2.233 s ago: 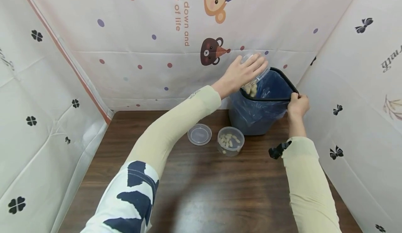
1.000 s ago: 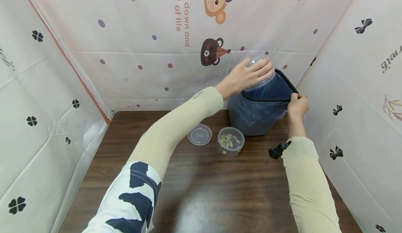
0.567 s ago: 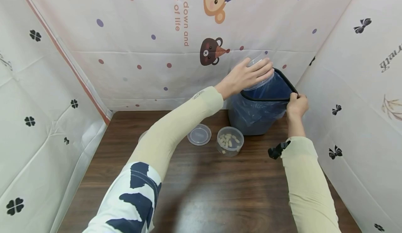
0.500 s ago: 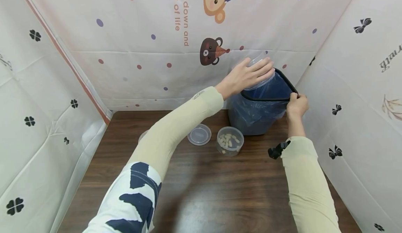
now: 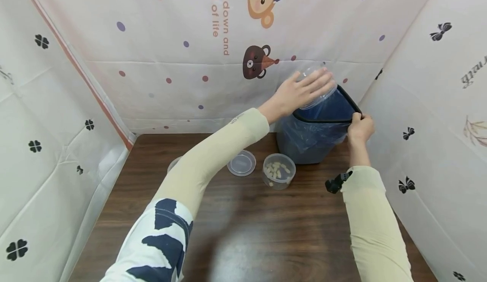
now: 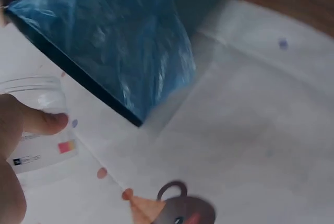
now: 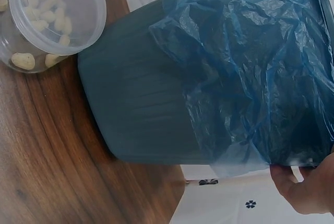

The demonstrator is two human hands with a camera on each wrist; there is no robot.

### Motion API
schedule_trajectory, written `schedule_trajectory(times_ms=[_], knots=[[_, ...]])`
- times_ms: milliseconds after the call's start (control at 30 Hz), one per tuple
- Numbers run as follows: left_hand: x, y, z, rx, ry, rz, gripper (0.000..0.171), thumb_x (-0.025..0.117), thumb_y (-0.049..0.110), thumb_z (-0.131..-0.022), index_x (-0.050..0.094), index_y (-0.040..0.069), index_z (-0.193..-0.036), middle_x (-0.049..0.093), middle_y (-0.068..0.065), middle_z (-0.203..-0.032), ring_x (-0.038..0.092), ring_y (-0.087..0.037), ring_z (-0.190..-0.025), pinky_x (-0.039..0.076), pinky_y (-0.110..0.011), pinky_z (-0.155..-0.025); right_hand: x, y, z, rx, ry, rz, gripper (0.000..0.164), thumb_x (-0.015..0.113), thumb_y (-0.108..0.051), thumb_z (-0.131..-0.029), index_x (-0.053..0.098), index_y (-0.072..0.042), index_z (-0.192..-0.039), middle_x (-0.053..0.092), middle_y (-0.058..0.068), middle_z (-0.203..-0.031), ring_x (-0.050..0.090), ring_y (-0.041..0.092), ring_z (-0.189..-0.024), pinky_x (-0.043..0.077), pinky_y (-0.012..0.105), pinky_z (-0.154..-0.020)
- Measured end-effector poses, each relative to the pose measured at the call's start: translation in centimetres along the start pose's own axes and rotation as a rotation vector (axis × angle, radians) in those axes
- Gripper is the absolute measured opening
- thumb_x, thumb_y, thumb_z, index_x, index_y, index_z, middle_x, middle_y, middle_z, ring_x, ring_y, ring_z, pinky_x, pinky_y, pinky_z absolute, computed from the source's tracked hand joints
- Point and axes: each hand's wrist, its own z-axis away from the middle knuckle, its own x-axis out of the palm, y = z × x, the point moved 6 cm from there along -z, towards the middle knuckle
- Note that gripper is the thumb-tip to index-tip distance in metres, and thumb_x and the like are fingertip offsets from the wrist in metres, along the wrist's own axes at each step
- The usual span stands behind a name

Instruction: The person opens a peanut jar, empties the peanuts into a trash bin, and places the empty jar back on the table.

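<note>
My left hand (image 5: 298,94) holds a clear plastic tub (image 6: 42,153) tipped over the left side of the trash bin's mouth; in the left wrist view the thumb lies along the tub's wall. No peanuts show in this tub, though the hand hides part of it. The dark blue-grey trash bin (image 7: 135,88) has a translucent blue liner (image 7: 229,51) folded over its black rim. At the bin's near right corner, my right hand (image 5: 360,129) grips the rim and liner. A second clear tub (image 5: 279,184), uncovered, stands before the bin with several peanuts (image 7: 47,10) inside.
Left of the standing tub, a round clear lid (image 5: 242,163) lies flat on the brown wooden table (image 5: 258,231). Another clear round edge (image 5: 173,163) peeks out behind the left sleeve. Printed white sheets (image 5: 152,96) hang close behind the bin and along both sides.
Peanuts visible at the tipped tub's mouth 2.2 seconds ago are out of sight now. My left hand has shifted slightly right with the tub. My right hand stays on the rim.
</note>
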Motion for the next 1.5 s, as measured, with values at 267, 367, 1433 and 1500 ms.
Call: schedule_trajectory(times_ms=[267,367,1433,1500], knots=[[1.5,-5.1,3.7,-0.493,0.005,0.542,0.107,0.066,-0.006,-0.084,0.002,0.024,-0.164,0.000,-0.001,-0.171,-0.005,-0.020,-0.156,0.035,-0.046,-0.111,0.3,-0.3,-0.1,-0.005,0.002,0.009,0.037,0.032,-0.024,-0.102,0.059,-0.004,-0.117,0.053,0.006,-0.103,0.042,0.016,-0.081,0.038,0.027,-0.073],[1.7,-6.4,6.4,-0.608,0.121,0.691,0.112,0.079,0.000,-0.076,0.012,0.022,-0.163,0.010,-0.003,-0.168,0.004,-0.020,-0.154,0.037,-0.043,-0.106,0.3,-0.2,-0.2,0.000,0.012,0.013,0.038,0.031,-0.023,-0.101,0.058,-0.003,-0.118,0.054,0.008,-0.106,0.042,0.017,-0.084,0.037,0.026,-0.075],[8.5,10.3,34.0,-1.187,0.016,1.410,0.121,0.103,0.019,-0.052,0.034,0.000,-0.150,0.049,-0.020,-0.144,0.049,-0.040,-0.132,0.037,-0.052,-0.114,0.4,0.4,-0.7,0.004,-0.013,-0.014,0.020,0.033,-0.022,-0.102,0.041,-0.016,-0.085,0.037,0.003,-0.084,0.033,0.015,-0.071,0.031,0.030,-0.067],[9.3,10.7,35.1,-1.241,0.026,1.416,0.121,0.103,0.017,-0.052,0.034,-0.002,-0.150,0.048,-0.024,-0.144,0.049,-0.041,-0.132,0.036,-0.052,-0.114,0.4,0.4,-0.7,0.005,-0.009,-0.020,0.021,0.033,-0.023,-0.102,0.042,-0.016,-0.085,0.038,0.002,-0.085,0.033,0.014,-0.071,0.031,0.030,-0.068]])
